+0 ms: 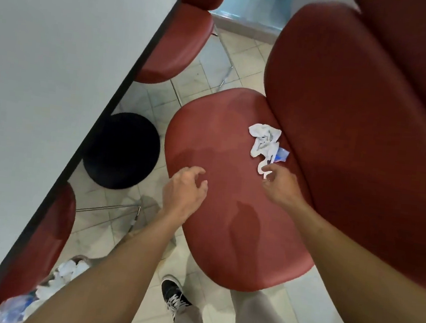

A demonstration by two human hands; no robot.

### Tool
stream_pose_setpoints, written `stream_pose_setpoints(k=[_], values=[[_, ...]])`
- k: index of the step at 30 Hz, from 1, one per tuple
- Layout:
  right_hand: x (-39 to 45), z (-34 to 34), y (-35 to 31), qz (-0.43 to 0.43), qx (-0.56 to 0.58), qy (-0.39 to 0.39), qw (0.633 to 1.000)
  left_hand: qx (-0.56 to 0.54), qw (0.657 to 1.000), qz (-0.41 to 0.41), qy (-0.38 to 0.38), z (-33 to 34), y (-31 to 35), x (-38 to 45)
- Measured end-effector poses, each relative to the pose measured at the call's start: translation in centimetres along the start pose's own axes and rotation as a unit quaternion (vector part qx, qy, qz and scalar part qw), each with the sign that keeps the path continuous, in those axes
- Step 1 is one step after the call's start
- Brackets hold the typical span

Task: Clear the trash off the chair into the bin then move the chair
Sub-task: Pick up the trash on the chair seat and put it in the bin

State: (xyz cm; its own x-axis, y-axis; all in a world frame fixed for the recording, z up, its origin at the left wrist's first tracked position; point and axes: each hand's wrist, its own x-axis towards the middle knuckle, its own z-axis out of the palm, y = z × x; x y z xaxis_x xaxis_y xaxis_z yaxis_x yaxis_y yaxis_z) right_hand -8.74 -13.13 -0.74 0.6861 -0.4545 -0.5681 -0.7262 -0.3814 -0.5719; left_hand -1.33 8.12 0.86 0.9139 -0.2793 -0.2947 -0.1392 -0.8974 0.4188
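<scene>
On the red chair (230, 189) seat, close against its backrest, a crumpled white tissue (263, 141) is lying with a small blue wrapper (281, 156) touching its right edge. The right hand (278, 183) is pinching the tissue's dangling lower tail between curled fingers (267, 169). The left hand (184, 187) is hovering over the seat's near left part, its fingers loosely curled and holding nothing. At the lower left, beside the white table (60, 55), a bin (38, 293) is holding crumpled white paper.

Pale tiled floor (210, 64), white table (60, 55)
</scene>
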Motion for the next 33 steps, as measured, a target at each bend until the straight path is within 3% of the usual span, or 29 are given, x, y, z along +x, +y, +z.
stream_pose_setpoints(k=[8, 13, 18, 25, 28, 33], values=[[9.2, -1.9, 2.9, -0.002, 0.018, 0.046, 0.999, 0.066, 0.993, 0.075, -0.062, 6.1, 7.6, 11.1], [15.6, -1.1, 5.6, -0.021, 0.006, 0.003, 1.0, 0.083, 0.982, 0.098, -0.137, 10.4, 9.9, 17.3], [19.3, 0.0, 6.6, -0.072, -0.05, -0.03, 0.996, 0.084, 0.972, 0.168, -0.144, 14.5, 10.2, 21.9], [20.5, 2.4, 7.7, -0.122, -0.111, -0.045, 0.985, 0.222, 0.896, 0.318, -0.217, 17.7, 10.1, 25.5], [20.2, 2.6, 7.5, -0.094, -0.097, -0.039, 0.99, 0.168, 0.924, 0.272, -0.211, 17.8, 9.5, 25.1], [17.7, 0.7, 6.8, -0.064, -0.07, -0.008, 0.995, 0.094, 0.977, 0.141, -0.13, 15.8, 7.4, 22.3]])
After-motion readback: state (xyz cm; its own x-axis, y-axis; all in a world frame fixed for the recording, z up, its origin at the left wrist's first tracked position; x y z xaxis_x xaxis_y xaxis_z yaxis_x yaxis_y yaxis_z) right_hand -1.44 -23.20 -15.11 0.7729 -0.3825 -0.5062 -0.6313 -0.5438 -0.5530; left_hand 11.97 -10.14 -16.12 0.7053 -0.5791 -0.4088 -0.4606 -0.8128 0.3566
